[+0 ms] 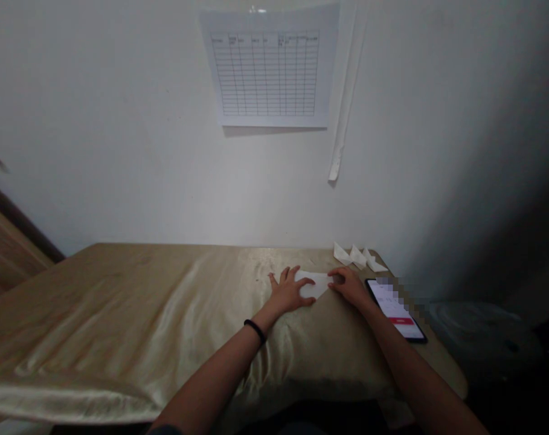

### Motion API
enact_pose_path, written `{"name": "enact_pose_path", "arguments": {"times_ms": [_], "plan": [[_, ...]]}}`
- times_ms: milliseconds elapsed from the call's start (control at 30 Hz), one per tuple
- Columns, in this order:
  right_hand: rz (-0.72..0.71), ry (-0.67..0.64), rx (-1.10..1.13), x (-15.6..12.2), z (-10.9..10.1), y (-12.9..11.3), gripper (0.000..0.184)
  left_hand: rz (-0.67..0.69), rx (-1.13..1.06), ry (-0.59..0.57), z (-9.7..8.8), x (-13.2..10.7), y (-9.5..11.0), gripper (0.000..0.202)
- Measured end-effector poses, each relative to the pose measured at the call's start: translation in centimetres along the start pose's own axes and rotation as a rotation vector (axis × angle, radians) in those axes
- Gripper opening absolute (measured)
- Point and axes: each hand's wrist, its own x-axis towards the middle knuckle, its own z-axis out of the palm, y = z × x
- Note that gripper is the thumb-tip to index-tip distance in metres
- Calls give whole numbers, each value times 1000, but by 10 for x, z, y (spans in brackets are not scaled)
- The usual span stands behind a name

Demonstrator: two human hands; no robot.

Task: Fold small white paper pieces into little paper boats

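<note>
Two hands are at work on one paper, which lies on the tabletop (pixel 133 308) right of its middle, nearer the far edge than the near edge. The paper (pixel 318 281) is white and narrows to a point on its near side.

Left hand (pixel 292 293): fingers spread wide, palm down, thumb and forefinger resting on the paper, the other fingers reaching past its left side. It presses rather than grips. Right hand (pixel 344 284): thumb and forefinger curved toward each other at the paper's right end. Whether the tips are closed on that end cannot be told at this size.

Three folded papers (pixel 358 257) stand in a row at the far right corner, apart from the hands. A phone (pixel 387 305), screen lit, lies along the right edge, beside the right forearm. A satin cloth covers the tabletop and is wrinkled left of the hands. A printed sheet (pixel 269 72) hangs on the wall beyond the far edge.

Step in hand, in this inspector's judgement: positioning and creasing the paper, the left hand steadying it. The next move appears to call for continued light pressure from the left, and for the right fingertips to align that end before any crease is pressed flat.
</note>
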Motion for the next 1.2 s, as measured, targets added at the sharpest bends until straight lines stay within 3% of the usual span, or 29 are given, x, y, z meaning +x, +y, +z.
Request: {"name": "enact_pose_path", "arguments": {"times_ms": [367, 667, 933, 1200], "plan": [[-72, 2, -99, -15, 7, -8, 24, 55, 27, 36, 3, -2, -7, 62], [-54, -18, -206, -26, 12, -22, 53, 65, 26, -7, 3, 0, -12, 40], [17, -85, -257, -29, 14, -32, 69, 68, 66, -16, 6, 1, -12, 43], [126, -100, -244, -13, 9, -26, 55, 60, 55, -81, -2, 0, -10, 45]]}}
